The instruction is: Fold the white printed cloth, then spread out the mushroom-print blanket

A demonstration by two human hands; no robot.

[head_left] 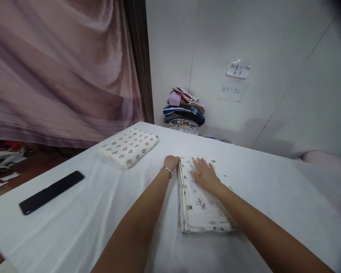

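Observation:
A white printed cloth (196, 212), folded into a layered rectangle, lies flat in front of me. My left hand (172, 162), with a bracelet at the wrist, is at the cloth's far left corner, its fingers closed on the edge there. On top of the same cloth, near its far side, my right hand (206, 175) rests palm down with the fingers spread. Small dark figures and plant-like marks are printed on the cloth. Part of its right side is hidden under my right forearm.
Another folded cloth (130, 146) with grey and red mushroom-like prints lies to the far left. A black flat object (51, 192) is near the left edge of the white-covered table (125, 212). Beyond the table stands a stack of folded fabrics (184, 112) against the wall.

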